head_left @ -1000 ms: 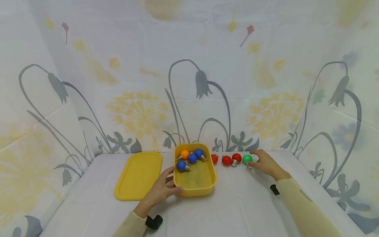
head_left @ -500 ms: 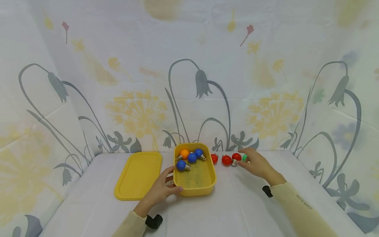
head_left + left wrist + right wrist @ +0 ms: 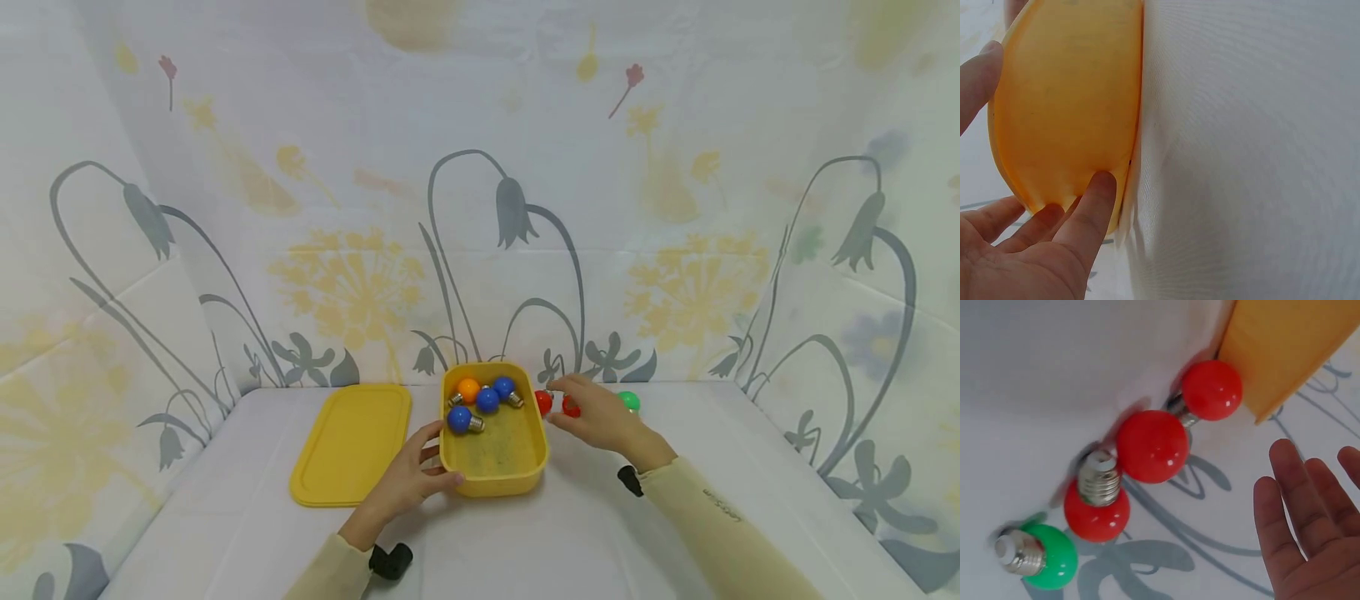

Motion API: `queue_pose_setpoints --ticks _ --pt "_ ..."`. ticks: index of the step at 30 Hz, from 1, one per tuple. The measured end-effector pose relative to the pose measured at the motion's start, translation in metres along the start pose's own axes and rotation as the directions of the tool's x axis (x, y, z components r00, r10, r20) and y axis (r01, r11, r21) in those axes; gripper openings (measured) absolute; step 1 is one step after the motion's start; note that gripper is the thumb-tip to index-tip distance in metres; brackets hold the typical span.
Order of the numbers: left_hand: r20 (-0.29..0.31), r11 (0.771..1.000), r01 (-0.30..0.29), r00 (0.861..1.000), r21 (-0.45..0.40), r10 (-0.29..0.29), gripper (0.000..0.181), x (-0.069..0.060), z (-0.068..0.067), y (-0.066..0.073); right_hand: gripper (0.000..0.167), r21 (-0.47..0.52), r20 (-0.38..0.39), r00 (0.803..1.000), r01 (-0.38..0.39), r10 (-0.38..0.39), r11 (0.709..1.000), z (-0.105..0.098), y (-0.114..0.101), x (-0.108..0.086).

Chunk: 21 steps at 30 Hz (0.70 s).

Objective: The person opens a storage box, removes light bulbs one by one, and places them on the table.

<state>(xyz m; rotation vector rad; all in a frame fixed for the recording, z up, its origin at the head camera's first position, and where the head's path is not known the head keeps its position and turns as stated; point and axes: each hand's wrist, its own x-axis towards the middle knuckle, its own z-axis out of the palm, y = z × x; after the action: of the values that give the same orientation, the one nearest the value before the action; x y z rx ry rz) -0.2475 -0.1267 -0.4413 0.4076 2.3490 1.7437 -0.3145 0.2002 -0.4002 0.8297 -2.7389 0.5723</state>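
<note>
Backdrop point(image 3: 480, 117): white fabric, floral print, behind both hands.
Yellow box point(image 3: 498, 486): against left fingers; mouth up, long axis running toward backdrop.
Left hand point(image 3: 405, 479): thumb and fingers spread round near left corner, gripping box.
Right hand point(image 3: 603, 418): fingers well parted, holding nothing, near red bulbs point(image 3: 1152, 447).
Green bulb point(image 3: 1060, 559): just right of right fingers, base away from backdrop.
Tabletop point(image 3: 525, 550): white cloth; yellow lid point(image 3: 352, 446) flat, left of left fingers.
</note>
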Motion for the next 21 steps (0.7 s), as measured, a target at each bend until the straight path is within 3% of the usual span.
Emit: queue_pose_setpoints --ticks 10,21 --pt "-0.003 1.000 -0.021 1.000 0.008 0.021 0.089 0.008 -0.001 -0.016 0.050 0.020 0.113 0.993 0.036 -0.038 0.999 0.010 -0.033 0.027" --pt "0.011 0.999 -0.038 0.999 -0.018 0.039 0.087 0.007 0.000 -0.016 0.047 0.062 0.186 0.976 0.101 -0.111 0.993 0.017 -0.055 0.048"
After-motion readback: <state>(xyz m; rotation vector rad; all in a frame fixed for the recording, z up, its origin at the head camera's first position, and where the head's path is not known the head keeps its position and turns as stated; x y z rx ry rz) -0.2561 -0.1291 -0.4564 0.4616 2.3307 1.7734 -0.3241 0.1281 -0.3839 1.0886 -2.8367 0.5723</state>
